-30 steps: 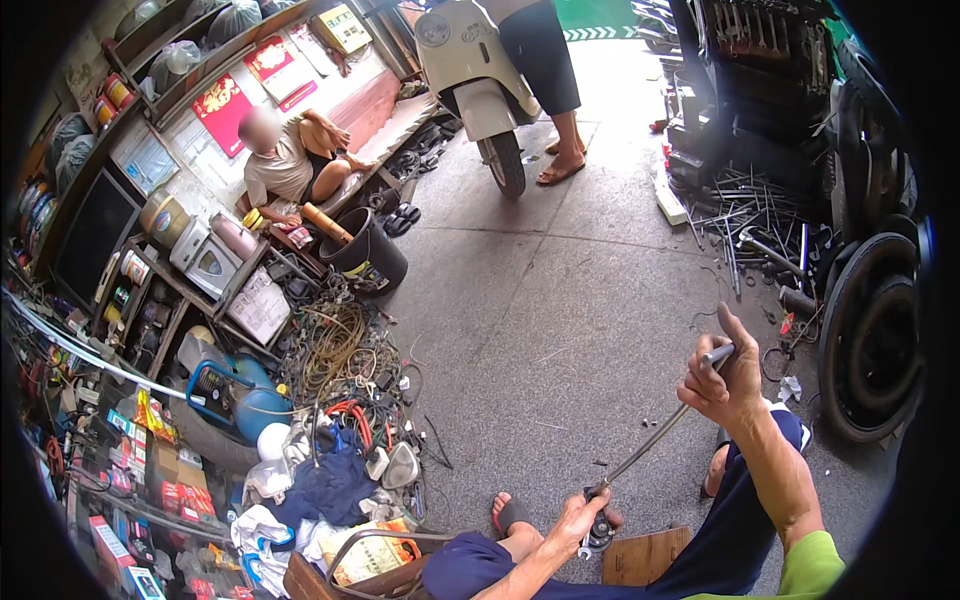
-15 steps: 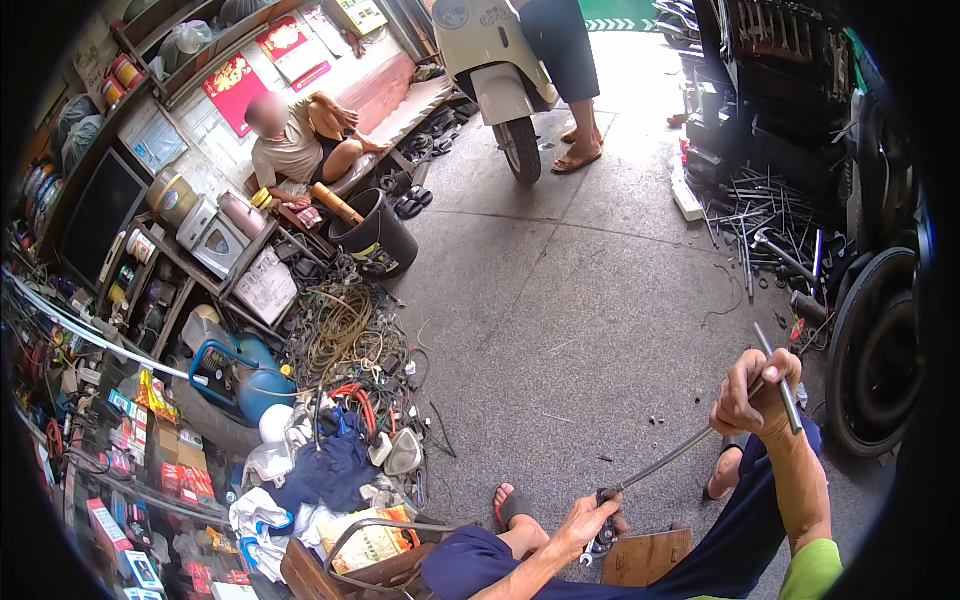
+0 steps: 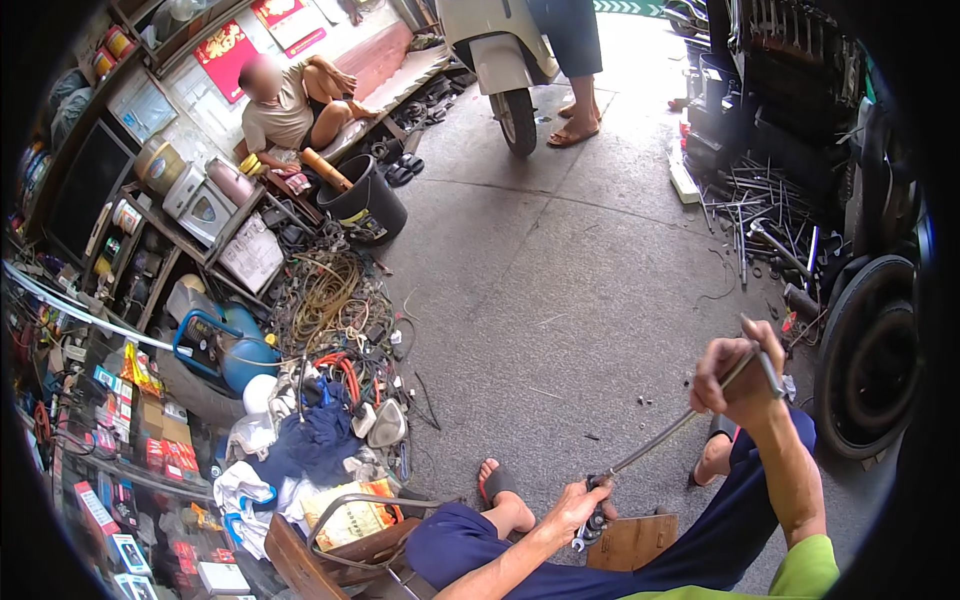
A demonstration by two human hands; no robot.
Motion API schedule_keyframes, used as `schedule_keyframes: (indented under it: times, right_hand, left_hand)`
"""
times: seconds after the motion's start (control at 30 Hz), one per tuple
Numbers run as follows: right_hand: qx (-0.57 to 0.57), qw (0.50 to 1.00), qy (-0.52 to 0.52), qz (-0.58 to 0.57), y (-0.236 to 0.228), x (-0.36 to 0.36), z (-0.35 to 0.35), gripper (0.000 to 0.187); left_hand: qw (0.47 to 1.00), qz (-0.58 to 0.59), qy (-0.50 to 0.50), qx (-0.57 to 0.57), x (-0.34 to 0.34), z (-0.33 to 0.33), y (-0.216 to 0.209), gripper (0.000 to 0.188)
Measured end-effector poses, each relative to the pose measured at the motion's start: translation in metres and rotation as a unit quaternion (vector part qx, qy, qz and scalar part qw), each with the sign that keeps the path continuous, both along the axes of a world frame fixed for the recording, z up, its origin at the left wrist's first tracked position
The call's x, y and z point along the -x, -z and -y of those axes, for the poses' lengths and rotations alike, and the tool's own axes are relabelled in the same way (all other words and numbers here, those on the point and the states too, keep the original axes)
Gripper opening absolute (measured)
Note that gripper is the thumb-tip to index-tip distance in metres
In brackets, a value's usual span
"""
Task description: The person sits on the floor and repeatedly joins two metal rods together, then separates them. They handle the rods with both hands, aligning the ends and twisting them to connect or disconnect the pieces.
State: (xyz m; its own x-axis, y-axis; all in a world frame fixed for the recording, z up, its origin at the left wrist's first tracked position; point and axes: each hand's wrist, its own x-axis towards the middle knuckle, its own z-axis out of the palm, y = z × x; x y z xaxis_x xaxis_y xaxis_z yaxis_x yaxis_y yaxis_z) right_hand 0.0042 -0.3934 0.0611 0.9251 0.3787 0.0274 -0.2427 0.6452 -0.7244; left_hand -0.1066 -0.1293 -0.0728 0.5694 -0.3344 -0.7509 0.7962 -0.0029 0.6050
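My right hand [image 3: 735, 385] is closed around the top of a T-handle wrench [image 3: 655, 445], its crossbar sticking out past the fingers. The wrench's long thin shaft slopes down to a small dark metal part [image 3: 598, 482] in my left hand [image 3: 572, 512]. That hand is closed on the part, low between my knees, and its fingers hide most of it. The bright jaw of an open-end spanner [image 3: 579, 545] shows just below the left fingers. Beneath and beside them is a small wooden board [image 3: 632, 542].
Cables and hoses [image 3: 330, 290] heap up at left, near a blue tank [image 3: 245, 350] and a black bucket [image 3: 375, 205]. Metal rods and tools [image 3: 770, 210] lie right, behind a black wheel [image 3: 870, 355]. A person sits on a bench [image 3: 405, 75]; another stands by a scooter [image 3: 500, 60].
My right hand has turned the wrench's crossbar and its fingers have shifted around it. My left hand still holds the dark part. The whole view has moved slightly.
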Motion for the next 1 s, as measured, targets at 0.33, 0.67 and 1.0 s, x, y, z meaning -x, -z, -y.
schedule_keyframes:
  times: [0.33,0.67,1.0]
  right_hand:
    - [0.187,0.979,0.07,-0.049,0.031,0.015,-0.059,0.069]
    - [0.2,0.974,0.05,-0.094,0.041,-0.029,-0.097,0.041]
    - [0.251,0.966,0.045,0.045,-0.008,-0.03,-0.168,0.043]
  left_hand:
    - [0.973,-0.154,-0.086,0.148,0.015,0.001,-0.003,0.028]
    - [0.959,-0.108,-0.152,0.212,-0.011,-0.009,-0.02,0.026]
    - [0.936,-0.077,-0.27,0.212,-0.003,-0.028,-0.017,0.026]
